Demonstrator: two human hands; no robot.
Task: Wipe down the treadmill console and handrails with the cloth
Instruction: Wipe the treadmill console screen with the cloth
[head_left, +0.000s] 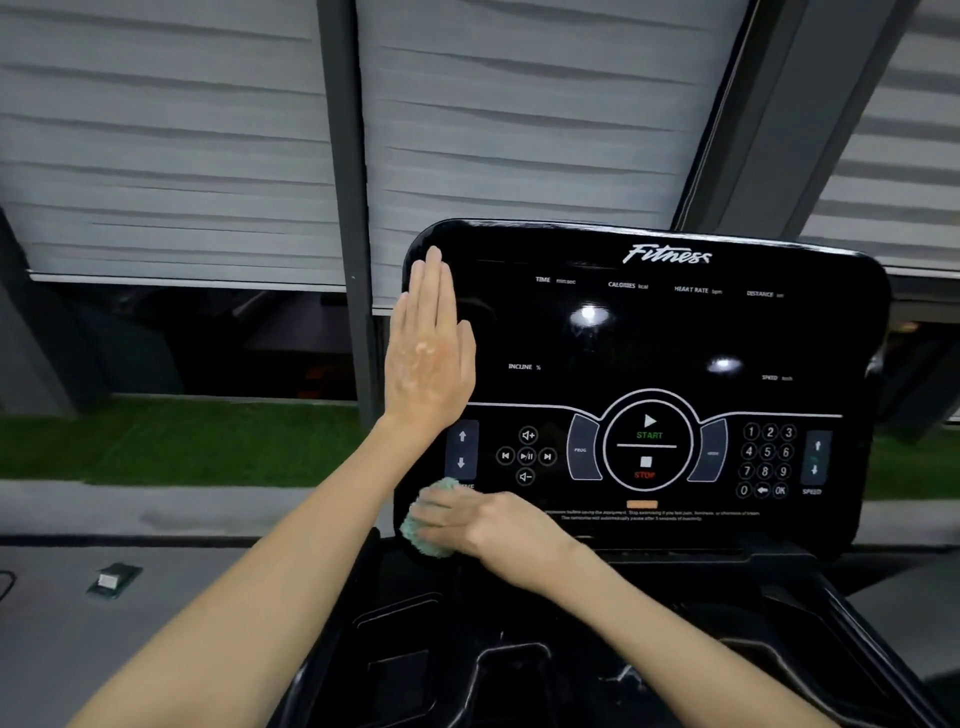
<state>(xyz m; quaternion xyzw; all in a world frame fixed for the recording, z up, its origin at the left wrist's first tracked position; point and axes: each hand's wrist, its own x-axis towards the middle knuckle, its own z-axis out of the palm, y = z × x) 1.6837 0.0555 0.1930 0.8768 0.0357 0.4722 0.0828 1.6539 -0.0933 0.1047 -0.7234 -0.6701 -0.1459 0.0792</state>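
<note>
My right hand (488, 527) curls around a small, fluffy teal cloth (426, 525), fingers bunched over it, and presses it against the lower left corner of the glossy black treadmill console (649, 338), just below the incline arrow buttons. My left hand (428, 343) lies flat on the console's upper left edge with fingers straight, close together and pointing upward, holding nothing; part of the palm overhangs the panel's side. Between my two hands sit the white volume and playback icons. To the right are the round START and STOP control (648, 441) and, beyond it, the white number keypad (767, 460). Two bright light reflections show on the dark display above them, under the word "Fitness". Below the console is the black moulded plastic tray (467, 649), between my forearms. Behind the machine hang pale grey pleated window blinds (156, 130) split by dark frames, with a strip of green artificial grass (182, 436) beneath them, and a small dark green object (111, 579) lies on the grey floor at the left.
</note>
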